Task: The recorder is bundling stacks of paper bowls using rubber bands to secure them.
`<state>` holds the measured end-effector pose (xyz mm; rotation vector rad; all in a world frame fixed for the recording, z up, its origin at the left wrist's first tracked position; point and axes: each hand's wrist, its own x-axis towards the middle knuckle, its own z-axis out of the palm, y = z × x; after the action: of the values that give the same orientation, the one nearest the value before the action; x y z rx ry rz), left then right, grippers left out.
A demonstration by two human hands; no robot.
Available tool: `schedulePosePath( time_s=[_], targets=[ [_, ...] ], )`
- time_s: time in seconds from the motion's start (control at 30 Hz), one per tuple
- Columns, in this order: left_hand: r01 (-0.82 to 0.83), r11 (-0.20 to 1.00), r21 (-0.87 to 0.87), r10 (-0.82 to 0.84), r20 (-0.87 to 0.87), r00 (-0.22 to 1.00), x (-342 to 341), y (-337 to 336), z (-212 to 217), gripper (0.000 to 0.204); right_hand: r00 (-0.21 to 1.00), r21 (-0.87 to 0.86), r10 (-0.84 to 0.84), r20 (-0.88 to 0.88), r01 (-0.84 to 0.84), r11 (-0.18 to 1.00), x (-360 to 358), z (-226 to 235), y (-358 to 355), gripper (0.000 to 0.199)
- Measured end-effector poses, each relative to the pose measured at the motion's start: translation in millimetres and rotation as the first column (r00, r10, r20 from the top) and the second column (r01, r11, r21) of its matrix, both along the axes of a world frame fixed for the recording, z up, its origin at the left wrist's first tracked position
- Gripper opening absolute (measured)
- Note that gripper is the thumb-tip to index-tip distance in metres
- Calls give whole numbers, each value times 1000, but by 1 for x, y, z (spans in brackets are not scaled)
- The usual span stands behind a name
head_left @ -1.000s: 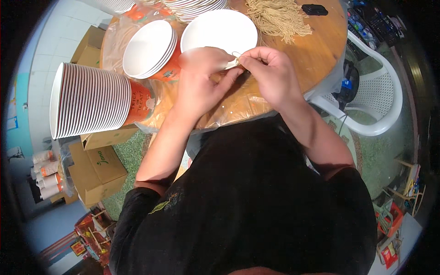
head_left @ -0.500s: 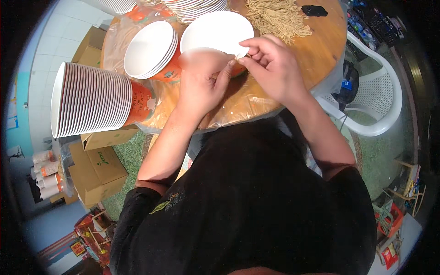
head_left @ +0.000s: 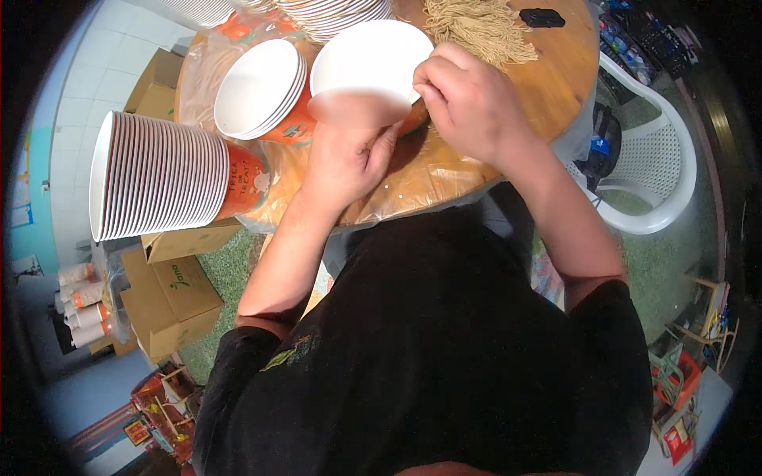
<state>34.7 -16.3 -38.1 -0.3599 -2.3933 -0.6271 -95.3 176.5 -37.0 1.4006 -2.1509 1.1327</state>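
A paper bucket point(head_left: 369, 59) with a white inside and an orange outside stands at the middle of the table, its opening tilted toward me. My left hand point(head_left: 347, 155) is closed at its near rim, thumb toward the right; a blurred patch covers part of its fingers. At the right side of the same rim, my right hand point(head_left: 472, 103) is curled into a pinch. What sits between those fingertips is hidden. Just beyond the right hand lies a bundle of tan cords point(head_left: 479, 32).
Nested buckets point(head_left: 258, 87) stand left of the middle one, and a tall stack point(head_left: 163, 176) leans past the table's left edge. More stacked rims point(head_left: 337, 16) rise behind. Plastic sheeting covers part of the round wooden table point(head_left: 556, 95). A white chair point(head_left: 651, 159) stands right, cardboard boxes point(head_left: 175, 297) left.
My right hand has turned and moved slightly up and away from the left thumb, its fingers curling more. The fingertips of both hands were close together before. The bucket has barely moved.
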Motion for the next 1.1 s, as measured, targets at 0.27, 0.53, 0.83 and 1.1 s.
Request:
schedulePosePath(
  time_s=[0.27,0.53,0.83,1.1],
  targets=[
    [118,985,-126,-110,71,991,2,-5,10,11,995,11,-33,-96,34,999,-2,-3,-3,5],
    [-111,936,334,-29,386,922,-8,1,38,26,997,-104,73,-22,-75,992,-7,-11,-1,5],
    [-310,847,431,-48,644,764,-26,-1,35,20,999,-344,51,11,-44,938,8,-28,2,12],
    [-270,837,475,-110,631,768,-27,-4,37,17,988,-318,108,-107,-137,938,25,-43,-4,17]
  ],
)
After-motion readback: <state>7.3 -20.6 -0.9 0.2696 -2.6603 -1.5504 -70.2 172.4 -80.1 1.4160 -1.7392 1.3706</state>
